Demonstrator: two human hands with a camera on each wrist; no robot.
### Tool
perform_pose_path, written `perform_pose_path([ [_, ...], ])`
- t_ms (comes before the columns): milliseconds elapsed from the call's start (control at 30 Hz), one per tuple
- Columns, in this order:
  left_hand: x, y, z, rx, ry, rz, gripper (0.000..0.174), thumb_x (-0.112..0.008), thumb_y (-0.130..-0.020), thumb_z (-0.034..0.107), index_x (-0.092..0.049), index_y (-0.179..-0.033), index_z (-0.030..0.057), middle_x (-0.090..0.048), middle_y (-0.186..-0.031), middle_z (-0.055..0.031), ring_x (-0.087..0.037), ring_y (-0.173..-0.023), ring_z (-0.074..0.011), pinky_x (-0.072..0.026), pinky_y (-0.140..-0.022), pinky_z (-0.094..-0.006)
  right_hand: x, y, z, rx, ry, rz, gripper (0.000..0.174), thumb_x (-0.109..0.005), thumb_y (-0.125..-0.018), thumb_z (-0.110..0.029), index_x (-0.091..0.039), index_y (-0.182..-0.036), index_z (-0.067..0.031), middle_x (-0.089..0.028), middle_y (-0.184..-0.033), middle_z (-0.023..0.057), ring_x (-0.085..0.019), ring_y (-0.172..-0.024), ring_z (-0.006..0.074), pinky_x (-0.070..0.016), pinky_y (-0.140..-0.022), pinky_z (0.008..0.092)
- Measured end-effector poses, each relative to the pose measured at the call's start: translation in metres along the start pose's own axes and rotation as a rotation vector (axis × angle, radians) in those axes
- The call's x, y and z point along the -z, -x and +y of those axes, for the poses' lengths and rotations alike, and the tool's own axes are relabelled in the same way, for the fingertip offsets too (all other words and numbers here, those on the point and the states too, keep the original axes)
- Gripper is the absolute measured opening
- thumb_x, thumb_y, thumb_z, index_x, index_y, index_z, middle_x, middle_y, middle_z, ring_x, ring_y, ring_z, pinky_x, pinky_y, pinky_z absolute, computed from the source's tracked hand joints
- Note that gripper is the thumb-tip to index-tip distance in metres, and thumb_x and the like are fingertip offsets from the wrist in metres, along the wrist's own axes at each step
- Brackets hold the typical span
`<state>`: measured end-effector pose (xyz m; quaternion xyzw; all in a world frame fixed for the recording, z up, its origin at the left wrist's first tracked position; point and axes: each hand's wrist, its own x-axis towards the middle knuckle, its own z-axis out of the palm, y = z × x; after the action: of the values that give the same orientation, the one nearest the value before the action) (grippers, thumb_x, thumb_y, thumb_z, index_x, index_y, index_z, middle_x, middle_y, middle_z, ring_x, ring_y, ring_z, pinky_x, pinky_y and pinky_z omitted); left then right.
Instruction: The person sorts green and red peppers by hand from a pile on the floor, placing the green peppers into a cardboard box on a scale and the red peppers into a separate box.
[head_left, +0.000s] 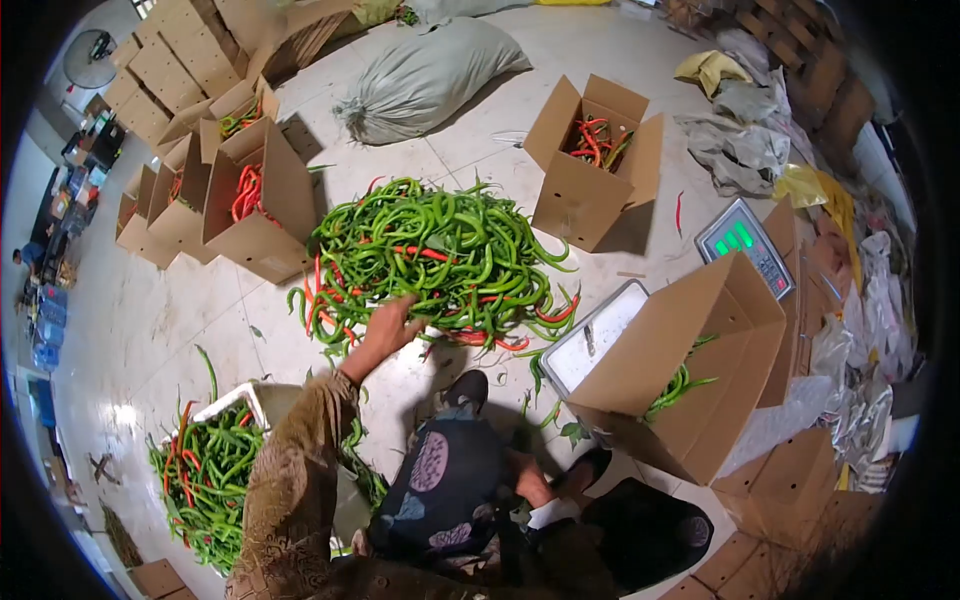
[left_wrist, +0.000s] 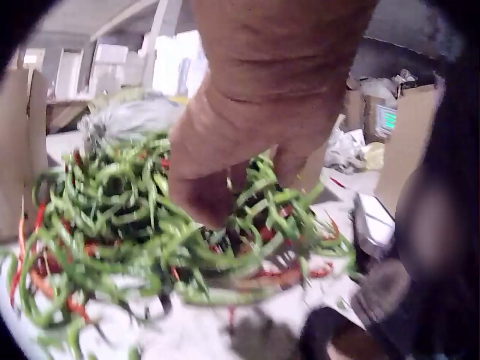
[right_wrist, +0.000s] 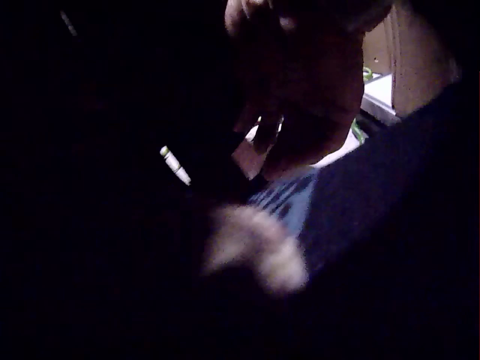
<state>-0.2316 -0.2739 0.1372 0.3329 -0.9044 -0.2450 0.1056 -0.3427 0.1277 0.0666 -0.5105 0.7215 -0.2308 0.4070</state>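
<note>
A large heap of green chili peppers (head_left: pixel 430 250), with some red ones mixed in, lies on the floor. My left hand (head_left: pixel 385 330) reaches to its near edge from a brown patterned sleeve. In the left wrist view the left hand (left_wrist: pixel 255 127) points down at the peppers (left_wrist: pixel 120 202), fingers loosely bent and apart; no pepper shows gripped. My right hand (head_left: pixel 528 480) is low beside the dark patterned cloth over my knee. The right wrist view is very dark: the right hand (right_wrist: pixel 300 97) shows there, its fingers partly in shadow, and whether it holds anything is unclear.
An open carton (head_left: pixel 690 370) with green peppers stands on a scale (head_left: pixel 590 340) at right; its display (head_left: pixel 735 238) is lit. Another carton (head_left: pixel 585 190) with red peppers is behind, several more at left. A filled sack (head_left: pixel 435 80) lies beyond. A white crate (head_left: pixel 270 400) and peppers (head_left: pixel 205 480) are lower left.
</note>
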Motion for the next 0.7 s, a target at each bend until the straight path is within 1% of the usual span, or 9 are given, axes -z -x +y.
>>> perform_pose_path([
  [167,0.026,-0.179,0.04,-0.129,-0.204,0.186,0.076,-0.066,-0.08,0.057,-0.045,-0.138,0.012,-0.058,-0.117,-0.0228,-0.056,-0.105,-0.0406,-0.0489,-0.084,-0.0506,0.003,-0.038,0.013,-0.088,-0.265,0.288,0.032,-0.061,-0.088,-0.023,-0.065,-0.115,-0.0057,-0.068,-0.103,0.021,-0.064,-0.096,0.0402,-0.0518,-0.079,0.0448],
  [233,0.021,-0.224,0.036,0.055,-0.281,0.073,0.084,-0.066,-0.076,0.065,-0.045,-0.14,0.0151,-0.055,-0.124,-0.0209,-0.052,-0.113,-0.0417,-0.0442,-0.09,-0.0572,-0.064,-0.038,0.075,-0.275,-0.161,0.172,0.031,-0.062,-0.089,-0.02,-0.065,-0.117,-0.0072,-0.068,-0.103,0.0197,-0.066,-0.094,0.0372,-0.0524,-0.078,0.0416],
  [333,0.001,-0.263,-0.002,0.254,-0.285,-0.214,0.092,-0.065,-0.072,0.072,-0.042,-0.143,0.0179,-0.062,-0.118,-0.0206,-0.052,-0.116,-0.0441,-0.0367,-0.095,-0.0601,-0.109,-0.026,0.105,-0.199,-0.384,0.15,0.037,-0.065,-0.088,-0.023,-0.062,-0.122,-0.0078,-0.068,-0.106,0.02,-0.067,-0.095,0.0335,-0.0521,-0.078,0.0398],
  [367,-0.003,-0.26,0.004,0.279,-0.259,-0.263,0.092,-0.066,-0.071,0.072,-0.042,-0.143,0.0199,-0.063,-0.116,-0.021,-0.052,-0.116,-0.0445,-0.0361,-0.095,-0.0589,-0.06,-0.03,0.063,-0.349,-0.362,-0.037,0.035,-0.062,-0.088,-0.02,-0.064,-0.12,-0.0058,-0.066,-0.113,0.0147,-0.064,-0.108,0.0281,-0.0497,-0.093,0.038],
  [500,-0.029,-0.179,-0.02,0.069,-0.205,-0.124,0.09,-0.073,-0.065,0.056,-0.04,-0.143,0.0288,-0.058,-0.108,-0.0172,-0.051,-0.111,-0.0381,-0.0378,-0.089,-0.0528,-0.021,-0.047,0.019,-0.408,-0.672,0.007,0.034,-0.06,-0.09,-0.026,-0.064,-0.118,-0.0069,-0.067,-0.111,0.0162,-0.065,-0.104,0.0317,-0.0514,-0.089,0.0402],
  [567,-0.036,-0.13,-0.013,0.072,-0.169,-0.045,0.093,-0.077,-0.062,0.036,-0.038,-0.145,0.0249,-0.054,-0.104,-0.0159,-0.05,-0.105,-0.0363,-0.0372,-0.088,-0.0521,-0.029,-0.053,0.034,0.064,-0.116,0.091,0.032,-0.056,-0.092,-0.031,-0.064,-0.114,-0.0099,-0.067,-0.11,0.0161,-0.065,-0.102,0.0351,-0.0526,-0.086,0.0413],
  [600,-0.036,-0.105,-0.002,0.083,-0.211,-0.079,0.097,-0.078,-0.062,0.032,-0.035,-0.148,0.0229,-0.053,-0.109,-0.0168,-0.049,-0.109,-0.037,-0.0368,-0.089,-0.0524,-0.024,-0.055,0.027,0.065,-0.117,0.092,0.032,-0.056,-0.092,-0.031,-0.064,-0.114,-0.0099,-0.067,-0.11,0.0161,-0.065,-0.102,0.0351,-0.0526,-0.086,0.0413],
  [667,-0.046,-0.061,0.007,0.075,-0.28,-0.127,0.1,-0.081,-0.061,0.023,-0.034,-0.149,0.0238,-0.052,-0.114,-0.0202,-0.047,-0.112,-0.04,-0.0353,-0.092,-0.0533,-0.01,-0.062,0.014,-0.568,-0.638,-0.156,0.039,-0.063,-0.09,-0.017,-0.058,-0.128,-0.0062,-0.067,-0.115,0.0095,-0.063,-0.097,0.0217,-0.053,-0.081,0.0344],
  [700,-0.056,-0.043,0.004,0.064,-0.269,-0.106,0.098,-0.081,-0.062,0.023,-0.034,-0.149,0.0232,-0.052,-0.113,-0.0203,-0.047,-0.112,-0.0397,-0.0351,-0.093,-0.0534,-0.031,-0.058,0.028,-0.56,-0.697,-0.118,0.037,-0.062,-0.091,-0.017,-0.059,-0.126,-0.0059,-0.067,-0.115,0.0092,-0.063,-0.097,0.0204,-0.0516,-0.082,0.0347],
])
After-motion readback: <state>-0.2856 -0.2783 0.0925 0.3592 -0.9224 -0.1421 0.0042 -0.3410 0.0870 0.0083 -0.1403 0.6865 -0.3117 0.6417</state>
